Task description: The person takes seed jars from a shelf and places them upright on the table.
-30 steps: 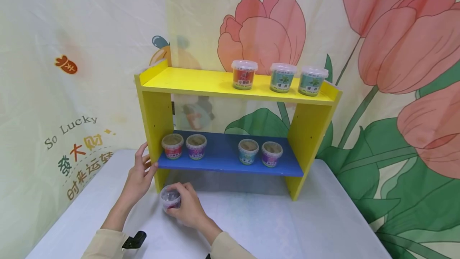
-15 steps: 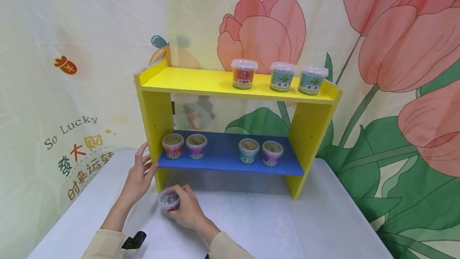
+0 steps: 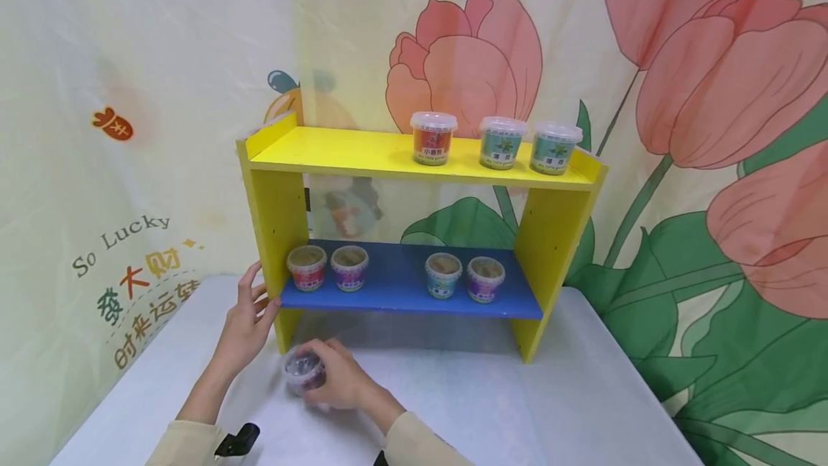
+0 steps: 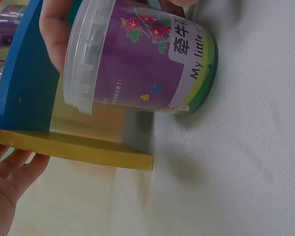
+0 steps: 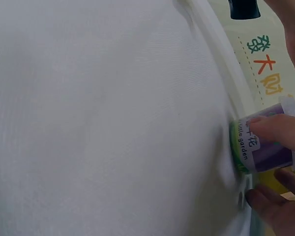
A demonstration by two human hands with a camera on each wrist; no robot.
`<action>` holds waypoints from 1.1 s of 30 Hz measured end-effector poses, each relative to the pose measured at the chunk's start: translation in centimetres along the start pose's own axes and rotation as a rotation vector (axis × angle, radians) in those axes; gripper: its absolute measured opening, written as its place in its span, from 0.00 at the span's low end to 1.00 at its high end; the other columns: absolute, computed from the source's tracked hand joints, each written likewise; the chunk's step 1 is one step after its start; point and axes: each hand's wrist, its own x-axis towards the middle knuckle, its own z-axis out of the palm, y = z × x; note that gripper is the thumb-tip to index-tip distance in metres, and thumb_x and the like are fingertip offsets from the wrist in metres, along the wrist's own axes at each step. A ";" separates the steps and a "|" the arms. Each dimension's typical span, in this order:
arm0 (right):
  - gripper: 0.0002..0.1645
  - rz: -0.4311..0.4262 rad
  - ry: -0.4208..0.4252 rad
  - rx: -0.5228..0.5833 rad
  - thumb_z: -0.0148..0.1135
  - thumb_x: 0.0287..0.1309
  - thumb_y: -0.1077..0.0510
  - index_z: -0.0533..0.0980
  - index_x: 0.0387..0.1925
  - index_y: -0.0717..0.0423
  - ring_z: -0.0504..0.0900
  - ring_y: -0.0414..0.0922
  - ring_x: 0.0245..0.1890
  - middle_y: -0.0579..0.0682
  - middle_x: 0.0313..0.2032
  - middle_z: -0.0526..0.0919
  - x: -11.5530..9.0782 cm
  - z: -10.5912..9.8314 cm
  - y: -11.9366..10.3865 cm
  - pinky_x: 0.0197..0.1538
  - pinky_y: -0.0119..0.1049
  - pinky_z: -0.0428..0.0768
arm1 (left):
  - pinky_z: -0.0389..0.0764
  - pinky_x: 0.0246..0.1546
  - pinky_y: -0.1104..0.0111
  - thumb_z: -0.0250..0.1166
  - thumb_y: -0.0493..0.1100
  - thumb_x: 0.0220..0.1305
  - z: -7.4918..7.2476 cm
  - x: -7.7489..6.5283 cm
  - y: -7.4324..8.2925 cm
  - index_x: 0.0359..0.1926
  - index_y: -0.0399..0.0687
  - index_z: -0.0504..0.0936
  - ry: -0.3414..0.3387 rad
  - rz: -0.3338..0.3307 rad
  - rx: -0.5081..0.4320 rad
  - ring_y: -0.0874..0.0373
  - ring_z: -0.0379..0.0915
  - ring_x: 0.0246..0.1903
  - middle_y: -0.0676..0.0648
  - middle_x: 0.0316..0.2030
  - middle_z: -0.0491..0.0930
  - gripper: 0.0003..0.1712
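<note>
A purple-labelled plastic cup [image 4: 142, 59] with a clear lid and printed flowers stands on the white tablecloth, before the shelf unit's left foot. My right hand [image 3: 343, 380] holds this cup from its right side. In the right wrist view the thumb [image 5: 278, 129] lies on the label, while the lower fingers [image 5: 265, 199] are bent below the cup's side. At the left end of the small yellow and blue shelf unit [image 3: 362, 153], my left hand [image 3: 244, 326] holds the side panel, thumb at the front edge and fingers along the outer face.
On the blue lower shelf [image 3: 394, 279] stand a red cup [image 3: 307, 268], a purple cup [image 3: 350, 268], a blue cup [image 3: 443, 275] and another purple cup [image 3: 485, 279]. The yellow top holds a red cup [image 3: 433, 139] and two green cups [image 3: 502, 142]. A printed cloth [image 3: 162, 185] hangs behind.
My right hand shifts slightly around the cup and is blurred now, with the cup nearly in place. The whole head view moves a little. My left hand stays on the side panel.
</note>
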 end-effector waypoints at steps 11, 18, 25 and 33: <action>0.37 -0.110 0.009 -0.063 0.82 0.57 0.56 0.78 0.66 0.38 0.71 0.38 0.66 0.41 0.65 0.73 -1.8 -7.0 -2.4 0.68 0.36 0.76 | 0.79 0.53 0.34 0.58 0.36 0.81 -0.3 -0.1 0.5 0.84 0.68 0.33 -0.010 -0.036 0.017 0.19 0.76 0.59 0.19 0.70 0.67 0.51; 0.34 -0.232 0.070 -0.048 0.79 0.62 0.59 0.77 0.68 0.43 0.72 0.43 0.69 0.45 0.67 0.74 -3.3 -14.1 -5.2 0.72 0.42 0.76 | 0.79 0.53 0.34 0.57 0.37 0.82 -0.1 0.1 0.5 0.84 0.68 0.33 -0.014 -0.047 0.011 0.19 0.76 0.59 0.19 0.70 0.67 0.50; 0.34 -0.327 0.157 -0.044 0.78 0.61 0.62 0.77 0.67 0.50 0.74 0.45 0.68 0.49 0.65 0.74 -4.4 -20.8 -8.6 0.71 0.45 0.78 | 0.79 0.54 0.35 0.57 0.37 0.82 -0.2 0.0 0.5 0.84 0.67 0.32 -0.026 -0.058 0.013 0.19 0.75 0.60 0.18 0.70 0.66 0.50; 0.34 -0.388 0.326 -0.070 0.77 0.61 0.66 0.77 0.67 0.55 0.79 0.47 0.65 0.52 0.64 0.76 -4.7 -27.4 -11.3 0.66 0.40 0.82 | 0.79 0.53 0.36 0.58 0.37 0.81 -0.1 0.2 0.4 0.84 0.68 0.33 -0.024 -0.051 0.006 0.20 0.75 0.60 0.19 0.69 0.67 0.51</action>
